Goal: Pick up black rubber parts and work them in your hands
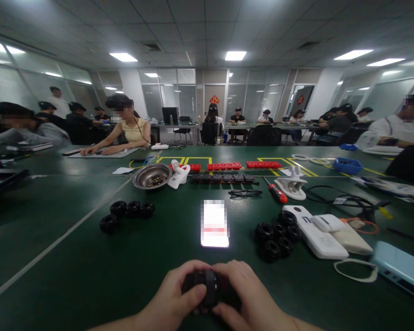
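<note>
At the near edge of the green table, a black wheel-like part (pixel 210 287) is held between my two hands. My left hand (pixel 179 292) is closed round its left side, the thumb lying on top. From the right, the fingers of my right hand (pixel 243 289) wrap over it. Its underside and much of its shape are hidden by the fingers and shadow. Just beyond lies a phone (pixel 214 223) with a bright screen. Several black toy tyres (pixel 133 209) rest to the left, and another group of black tyres (pixel 278 234) is clustered to the right.
Farther back are a metal bowl (pixel 141 180) of small parts, a row of black blocks (pixel 224 178), red trays (pixel 224 166), glasses (pixel 244 193) and a screwdriver (pixel 276 191). On the right lie a white power bank (pixel 313 232) and a light-blue case (pixel 403 266). Other people sit around.
</note>
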Tool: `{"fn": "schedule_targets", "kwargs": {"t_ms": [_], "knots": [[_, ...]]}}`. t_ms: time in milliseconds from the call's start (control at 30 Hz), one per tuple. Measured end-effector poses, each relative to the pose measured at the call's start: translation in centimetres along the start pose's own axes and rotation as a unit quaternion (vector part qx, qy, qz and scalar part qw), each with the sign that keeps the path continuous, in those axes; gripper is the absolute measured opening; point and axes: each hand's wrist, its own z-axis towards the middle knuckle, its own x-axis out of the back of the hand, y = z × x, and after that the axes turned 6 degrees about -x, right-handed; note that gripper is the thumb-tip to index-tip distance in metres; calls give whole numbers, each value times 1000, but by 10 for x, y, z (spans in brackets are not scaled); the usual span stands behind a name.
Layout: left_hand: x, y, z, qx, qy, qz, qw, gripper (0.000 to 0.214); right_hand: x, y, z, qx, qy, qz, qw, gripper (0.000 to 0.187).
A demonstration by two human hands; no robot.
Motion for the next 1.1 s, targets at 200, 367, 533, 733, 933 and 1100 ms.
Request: {"fn": "schedule_targets", "kwargs": {"t_ms": [200, 367, 533, 733, 933, 1100], "knots": [[0, 5, -1, -55, 25, 82, 995, 42, -7, 8, 0, -59, 25, -8, 998, 34], [1, 4, -4, -84, -5, 121, 989, 51, -6, 7, -1, -25, 14, -1, 1000, 31], [2, 2, -2, -33, -8, 26, 999, 48, 0, -4, -2, -28, -1, -7, 1000, 35], [1, 2, -1, -52, -14, 76, 996, 40, -5, 4, 1, -83, 17, -17, 996, 31], [0, 8, -3, -81, -36, 150, 985, 45, -4, 3, 0, -53, 0, -5, 999, 23], [-1, 7, -3, -38, -20, 75, 996, 44, -1, -5, -4, -57, 16, -3, 998, 38]]}}
